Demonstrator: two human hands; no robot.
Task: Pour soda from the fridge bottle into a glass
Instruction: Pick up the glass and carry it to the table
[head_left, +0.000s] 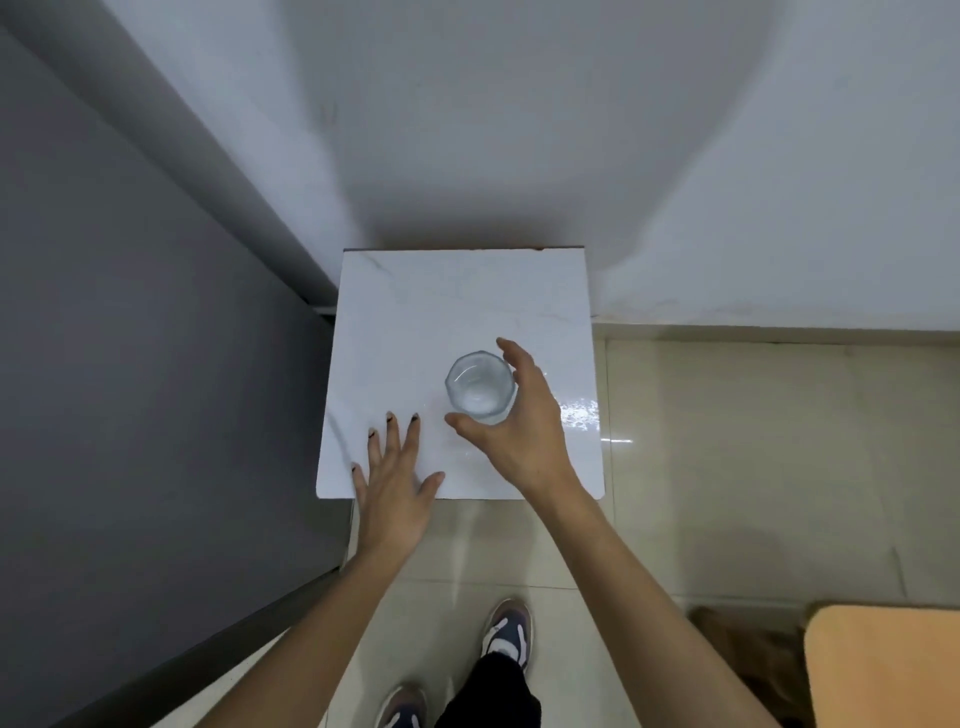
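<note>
Glass (481, 385): clear, faceted, short tumbler, upright on a white marble-look square tabletop (441, 312), sitting right of centre and toward the near half of the top. Seen from almost straight above, so the rim and the base read as concentric rings; contents can't be judged, it looks clear inside. Right hand (519, 421) is cupped around the glass from its right and near side: thumb curls below the near rim, fingers arc over the far right side. Fingers look spread in a loose C, and I can't tell whether they actually touch the wall or sit just off it. Left hand (395, 483) is open, fingers splayed, palm down over the near-left part of the tabletop, with the heel of the hand past the near edge; dark polish on the nails. It is holding nothing, and contact with the surface can't be confirmed. Both forearms are bare and come in from the bottom of the view. Tabletop is pushed into a corner: white wall (519, 130) behind, a flat grey panel (130, 364) along the left. Glossy beige floor tiles (753, 441) to the right and near side, with a bright reflection at the table's right edge. Two sneakers (506, 636) and a dark trouser leg (493, 691) show at the bottom; an orange-tan surface corner (883, 670) sits bottom right.
</note>
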